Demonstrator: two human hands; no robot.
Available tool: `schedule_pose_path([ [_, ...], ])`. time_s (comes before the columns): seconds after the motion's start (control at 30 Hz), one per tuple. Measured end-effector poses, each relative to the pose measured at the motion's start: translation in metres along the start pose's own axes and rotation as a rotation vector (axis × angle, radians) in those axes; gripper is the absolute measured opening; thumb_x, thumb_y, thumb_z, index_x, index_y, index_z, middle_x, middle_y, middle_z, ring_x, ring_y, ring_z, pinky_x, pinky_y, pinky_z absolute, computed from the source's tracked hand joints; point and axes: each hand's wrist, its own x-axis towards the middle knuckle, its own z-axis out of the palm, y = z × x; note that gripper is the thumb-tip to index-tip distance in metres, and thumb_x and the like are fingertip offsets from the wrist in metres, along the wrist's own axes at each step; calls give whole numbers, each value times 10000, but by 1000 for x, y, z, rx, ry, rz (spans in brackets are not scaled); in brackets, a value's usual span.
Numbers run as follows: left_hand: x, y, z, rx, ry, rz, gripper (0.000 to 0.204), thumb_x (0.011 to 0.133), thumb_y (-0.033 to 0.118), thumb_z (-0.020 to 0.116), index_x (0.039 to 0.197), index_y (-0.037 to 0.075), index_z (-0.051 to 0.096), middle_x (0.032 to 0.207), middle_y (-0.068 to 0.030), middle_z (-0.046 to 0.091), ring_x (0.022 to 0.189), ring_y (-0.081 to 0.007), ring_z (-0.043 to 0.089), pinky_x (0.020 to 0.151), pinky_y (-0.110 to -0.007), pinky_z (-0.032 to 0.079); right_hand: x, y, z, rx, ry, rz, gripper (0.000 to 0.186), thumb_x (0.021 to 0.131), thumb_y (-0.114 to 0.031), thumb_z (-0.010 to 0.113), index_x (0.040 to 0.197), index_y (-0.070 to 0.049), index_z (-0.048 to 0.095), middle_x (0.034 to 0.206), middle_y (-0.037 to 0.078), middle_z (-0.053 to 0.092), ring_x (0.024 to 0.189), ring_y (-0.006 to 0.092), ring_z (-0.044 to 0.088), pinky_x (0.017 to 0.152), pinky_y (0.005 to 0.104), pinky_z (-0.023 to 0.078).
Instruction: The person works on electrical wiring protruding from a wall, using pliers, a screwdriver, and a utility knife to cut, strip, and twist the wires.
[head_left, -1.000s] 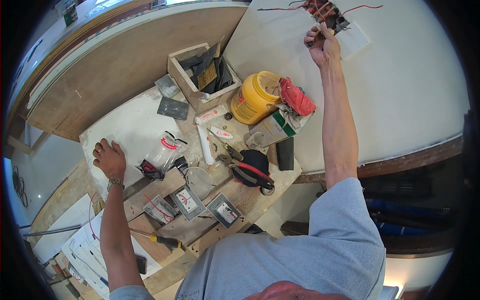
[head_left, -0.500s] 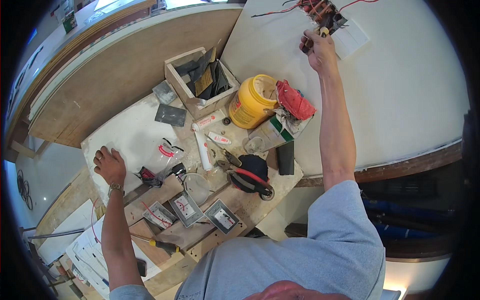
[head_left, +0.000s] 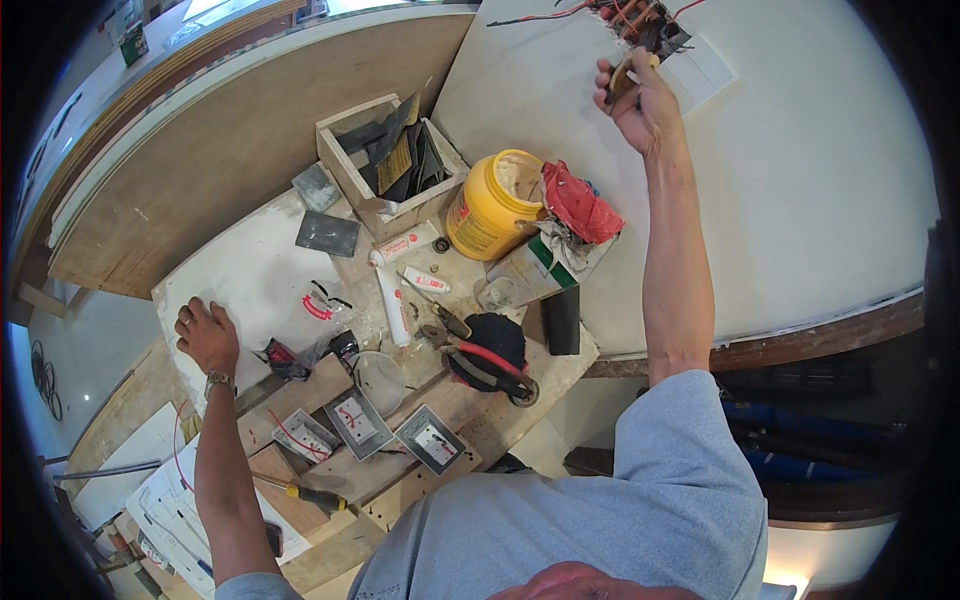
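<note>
Holding the tool (head_left: pixel 622 79), probably stiff, light and best gripped by its handle (head_left: pixel 620 84), beside the wall box (head_left: pixel 668 34) in the right hand (head_left: pixel 645 115), with the left hand (head_left: pixel 209 338) loosely spread well left of the box.

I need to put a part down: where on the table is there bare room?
The white board is bare between the left hand, dark flat pad and clear plastic bag. Crowded: from the yellow tub down to the gray boxes.
</note>
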Motion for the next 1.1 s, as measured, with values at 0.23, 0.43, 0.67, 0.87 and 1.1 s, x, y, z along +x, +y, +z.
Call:
schedule_pose_path([
  [0.23, 0, -3, 5, 6, 41, 13, 375, 1016, 364, 522, 1289, 108, 523, 1331, -140, 539, 1269, -364, 477, 982, -562, 381, -12, 21, 6, -147, 238, -94, 259, 1046, -355, 624, 1090, -113, 543, 1072, 152, 678, 934, 278, 682, 758, 449, 585],
  [0.43, 1, -6, 12, 17, 60, 13, 379, 1023, 376, 524, 1300, 118, 523, 1347, -130, 539, 1285, -350, 474, 992, -560, 380, -11, 30, 0, -162, 209, -156, 238, 1041, -349, 638, 1066, -131, 545, 1013, 137, 674, 811, 218, 648, 674, 380, 548],
  [0.67, 2, -7, 14, 13, 5, -7, 380, 1030, 376, 524, 1313, 122, 520, 1360, -120, 532, 1296, -341, 463, 1006, -546, 372, -7, 33, -6, -137, 101, -197, 227, 1043, -346, 635, 1052, -135, 552, 928, 92, 625, 756, 201, 592, 614, 339, 472],
  [0.87, 2, -6, 12, 26, 2, -1, 376, 1034, 374, 522, 1319, 129, 517, 1368, -118, 527, 1299, -343, 462, 1014, -538, 364, 4, 30, -8, 259, -228, -98, 278, 1050, -393, 603, 1045, -117, 564, 1032, 129, 630, 881, 239, 622, 711, 379, 522],
  [1.1, 2, -8, 14, 7, 3, -4, 372, 1036, 375, 520, 1319, 132, 517, 1367, -120, 529, 1306, -349, 457, 1020, -543, 361, -21, 37, 23, -131, 109, -134, 338, 1028, -428, 629, 1099, -103, 574, 1175, 167, 642, 1076, 327, 661, 882, 556, 574],
])
